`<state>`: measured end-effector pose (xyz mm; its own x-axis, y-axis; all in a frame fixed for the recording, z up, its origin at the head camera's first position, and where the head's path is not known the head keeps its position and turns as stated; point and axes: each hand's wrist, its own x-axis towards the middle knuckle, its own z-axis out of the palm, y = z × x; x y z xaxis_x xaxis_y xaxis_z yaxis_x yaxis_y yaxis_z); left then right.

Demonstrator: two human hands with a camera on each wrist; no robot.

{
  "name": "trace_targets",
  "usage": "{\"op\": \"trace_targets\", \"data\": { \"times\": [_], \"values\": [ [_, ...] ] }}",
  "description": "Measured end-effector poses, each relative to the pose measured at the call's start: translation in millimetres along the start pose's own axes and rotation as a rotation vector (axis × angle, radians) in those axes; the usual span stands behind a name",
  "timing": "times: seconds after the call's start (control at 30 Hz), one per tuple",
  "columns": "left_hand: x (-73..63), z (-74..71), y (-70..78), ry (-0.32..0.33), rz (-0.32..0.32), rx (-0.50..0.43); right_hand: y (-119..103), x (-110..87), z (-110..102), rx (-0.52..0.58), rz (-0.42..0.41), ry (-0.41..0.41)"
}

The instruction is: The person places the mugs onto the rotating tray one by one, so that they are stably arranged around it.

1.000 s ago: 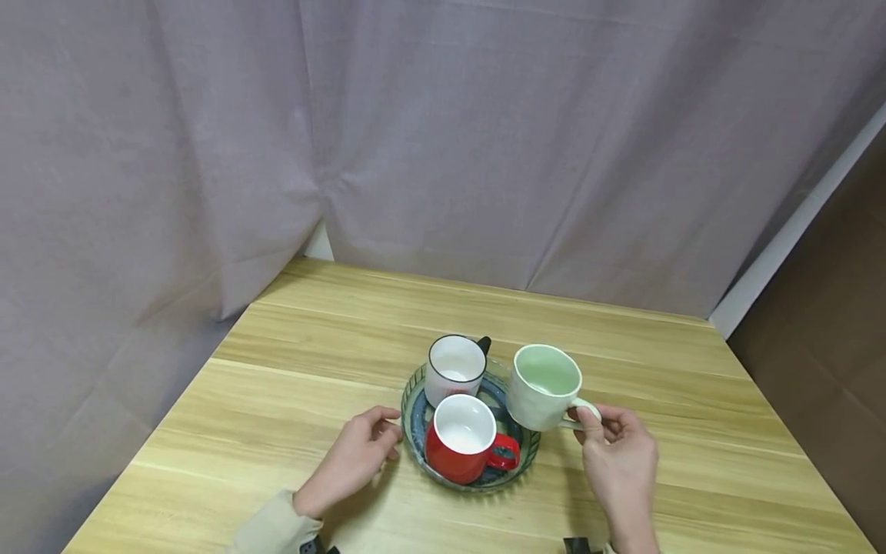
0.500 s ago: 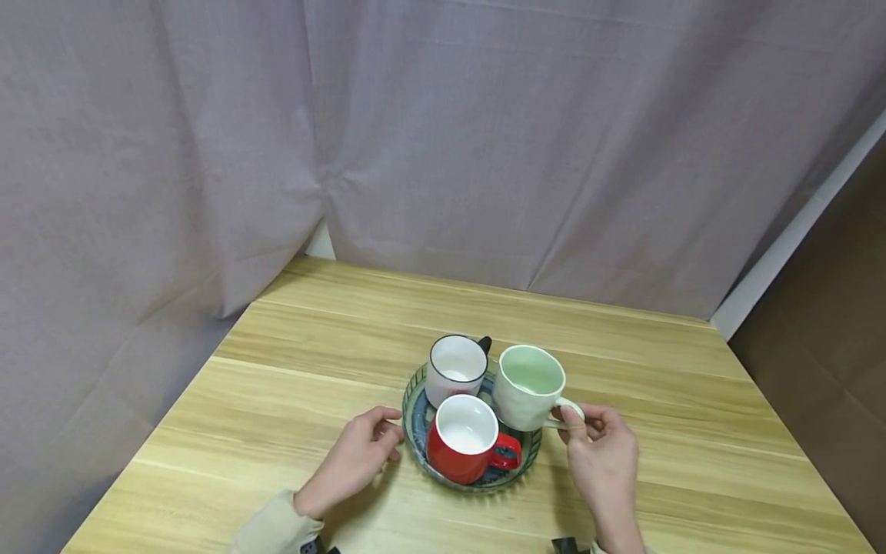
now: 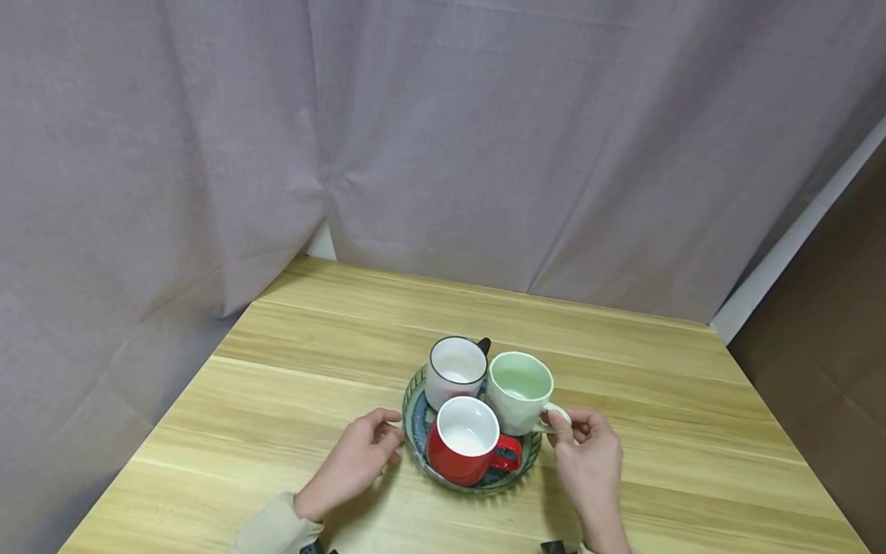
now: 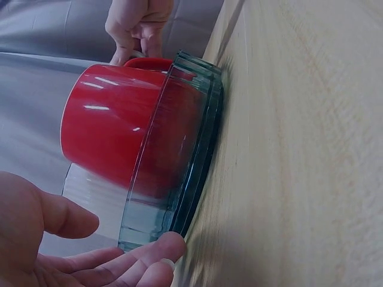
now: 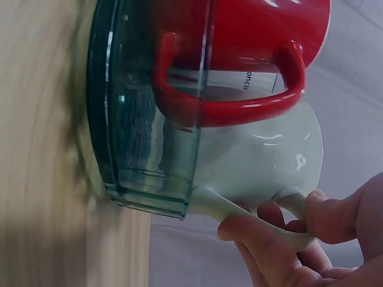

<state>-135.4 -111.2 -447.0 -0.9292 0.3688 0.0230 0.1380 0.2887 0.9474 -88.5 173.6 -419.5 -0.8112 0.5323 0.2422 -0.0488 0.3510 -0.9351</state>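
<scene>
My right hand (image 3: 588, 458) pinches the handle of a pale green mug (image 3: 514, 409) between thumb and fingers. The mug is upright at the right side of a round greenish glass dish (image 3: 418, 423), behind its clear wall in the right wrist view. A red mug (image 3: 451, 462) with a white inside stands in the front of the dish, its handle (image 5: 239, 112) pointing right. Behind it stands a white mug (image 3: 441, 388) with a black rim and black handle. My left hand (image 3: 356, 462) has relaxed fingers, with its fingertips (image 4: 170, 244) right at the dish's left side.
The dish rests on a light wood-grain table (image 3: 311, 338). Grey curtain (image 3: 443, 154) hangs behind and to the left of the table. A brown panel (image 3: 824, 331) stands along the right edge.
The green mug, in my right hand, has moved left and slightly down, closer to the white and red mugs. My left hand and the dish have stayed in place.
</scene>
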Motion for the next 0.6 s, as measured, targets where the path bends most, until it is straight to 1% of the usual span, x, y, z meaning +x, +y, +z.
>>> {"op": "trace_targets", "data": {
  "times": [0.2,0.47,0.6],
  "values": [
    [-0.5,0.0,0.1,-0.002,0.003,-0.005,1.9,-1.4,2.7,-0.049,0.011,-0.001],
    [-1.0,-1.3,-0.6,0.0,0.003,-0.004,4.9,-3.2,6.1,-0.072,0.05,-0.032],
    [-1.0,-0.8,-1.1,0.0,0.01,-0.011,5.2,-4.6,6.4,-0.078,0.054,-0.043]
  ]
}}
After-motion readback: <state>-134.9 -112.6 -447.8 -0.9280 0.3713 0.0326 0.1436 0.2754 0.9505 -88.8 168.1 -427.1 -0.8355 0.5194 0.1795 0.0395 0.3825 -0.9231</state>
